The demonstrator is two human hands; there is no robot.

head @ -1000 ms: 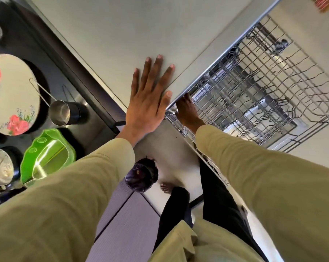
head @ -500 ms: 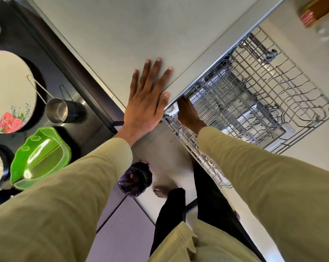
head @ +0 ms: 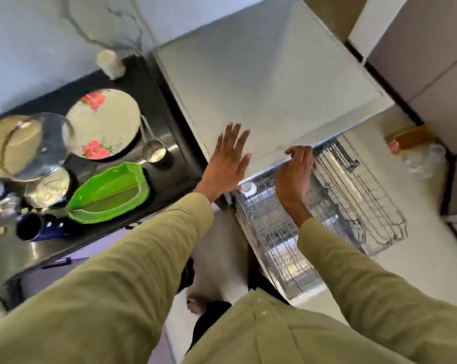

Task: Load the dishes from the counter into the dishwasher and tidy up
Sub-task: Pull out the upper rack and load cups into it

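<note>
The wire dishwasher rack (head: 353, 206) stands pulled out below the smooth grey dishwasher top (head: 269, 82), its thin metal grid bare. The right hand (head: 295, 177) curls over the top's front edge above the rack, while the left hand (head: 228, 164) presses flat, fingers spread. On the black counter (head: 174, 122) (glossy) sit a round floral plate (head: 104, 124), a leaf-shaped green tray (head: 109, 195) and a steel ladle (head: 153, 152).

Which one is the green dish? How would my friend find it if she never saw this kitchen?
Start at the black counter left of the grey dishwasher top. Near the counter's front edge, just below the round flowered plate and the small steel cup, lies the green dish. It is the only bright green thing there, shaped like a leaf with a line down its middle.
</note>
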